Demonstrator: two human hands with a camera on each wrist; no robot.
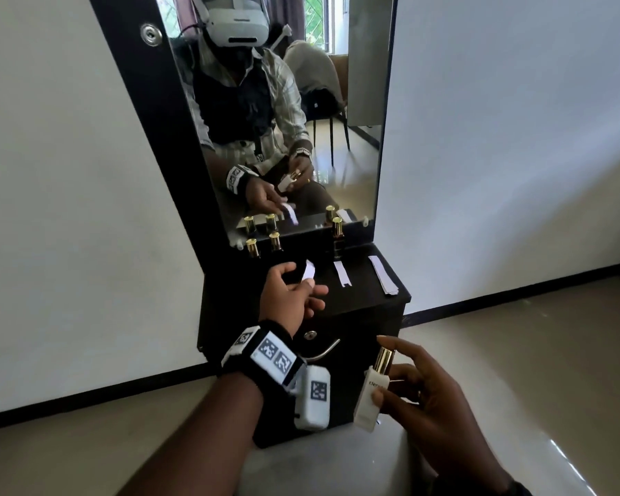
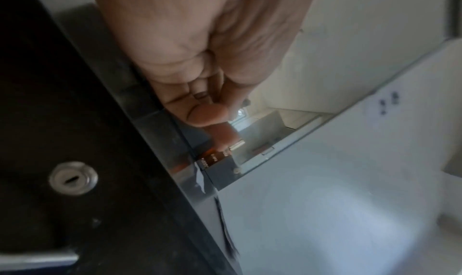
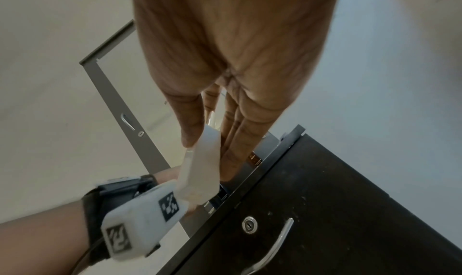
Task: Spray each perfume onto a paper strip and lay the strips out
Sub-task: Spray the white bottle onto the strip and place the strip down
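Black wristband [image 1: 265, 347] with white markers

A black cabinet [image 1: 358, 316] with a tall mirror [image 1: 283, 112] stands against a white wall [image 1: 509, 137]. Glossy beige floor [image 1: 516, 334] and dark skirting [image 1: 516, 291] run right.

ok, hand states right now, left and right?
Left hand: pinching a paper strip.
Right hand: holding the white perfume bottle.

A tall mirror [image 1: 287, 112] in a black frame fills the upper centre of the head view, white wall [image 1: 516, 137] on either side. Lower centre, the black desk [image 1: 380, 316] front carries a round keyhole [image 1: 310, 335] and a curved metal handle [image 1: 324, 350]. Pale glossy floor [image 1: 534, 370] spreads lower right.
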